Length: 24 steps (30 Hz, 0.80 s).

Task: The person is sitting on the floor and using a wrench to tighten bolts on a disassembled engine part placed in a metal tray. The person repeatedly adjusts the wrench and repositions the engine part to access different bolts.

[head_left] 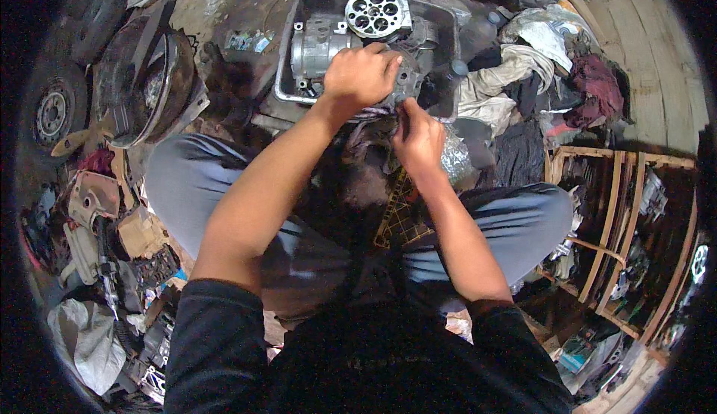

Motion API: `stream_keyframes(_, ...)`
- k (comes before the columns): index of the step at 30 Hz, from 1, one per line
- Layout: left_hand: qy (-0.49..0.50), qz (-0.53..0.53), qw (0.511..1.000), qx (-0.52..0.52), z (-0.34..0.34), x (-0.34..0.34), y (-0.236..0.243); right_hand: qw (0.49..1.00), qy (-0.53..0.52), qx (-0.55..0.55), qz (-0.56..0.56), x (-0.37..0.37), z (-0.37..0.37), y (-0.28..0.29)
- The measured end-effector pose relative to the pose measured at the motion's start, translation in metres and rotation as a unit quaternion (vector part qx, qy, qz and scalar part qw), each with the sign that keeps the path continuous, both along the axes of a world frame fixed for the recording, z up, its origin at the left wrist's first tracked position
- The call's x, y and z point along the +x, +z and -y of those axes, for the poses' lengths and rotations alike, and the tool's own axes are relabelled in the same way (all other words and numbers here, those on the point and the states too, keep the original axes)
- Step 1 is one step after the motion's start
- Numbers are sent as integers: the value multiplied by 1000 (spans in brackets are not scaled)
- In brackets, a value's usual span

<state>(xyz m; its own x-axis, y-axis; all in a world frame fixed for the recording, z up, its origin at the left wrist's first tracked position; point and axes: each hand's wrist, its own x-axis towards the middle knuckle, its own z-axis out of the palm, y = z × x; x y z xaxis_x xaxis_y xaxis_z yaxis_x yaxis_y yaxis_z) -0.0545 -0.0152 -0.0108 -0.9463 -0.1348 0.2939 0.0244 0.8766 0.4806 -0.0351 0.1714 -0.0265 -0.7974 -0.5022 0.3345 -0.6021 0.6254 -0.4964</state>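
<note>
A grey metal machine part [405,78] with holes in its face is at the near side of a dark rectangular tub [282,89]. My left hand [362,74] is closed over this part from the left, its fingertips hidden behind the knuckles. Just below and to the right, my right hand [420,138] has its fingers curled in at the part's lower edge; what they pinch is too dark to make out. Beside my left hand lies a ribbed silver cylindrical housing [317,47]. Behind it in the tub sits a round metal block [375,13] with several bores.
Grey and white rags [500,78] and a maroon cloth [597,89] lie right of the tub. A wooden rack [635,212] holds metal parts at the right. Left are a wheel [54,111], a large round pan [153,85] and scattered parts. A yellow grid piece [396,216] lies between my legs.
</note>
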Motion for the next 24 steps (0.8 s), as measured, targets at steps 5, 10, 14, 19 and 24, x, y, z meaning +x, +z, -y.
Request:
stream_keyframes(5,23,71,997,-3,2,-1,7,912,-37,-170,370,-31,-8,14)
stream_keyframes(10,18,28,999,-3,3,-1,1,850,-92,-318,410,-28,-20,23)
stream_keyframes(14,15,-11,1000,0,4,-1,-4,841,-93,-369,385,-23,-25,19)
stream_keyframes(19,19,-2,1000,2,-2,1,4,864,-80,-308,390,-24,-32,4)
stream_keyframes(24,31,-4,999,-16,-4,2,8,904,-32,-321,279,-18,-28,-4)
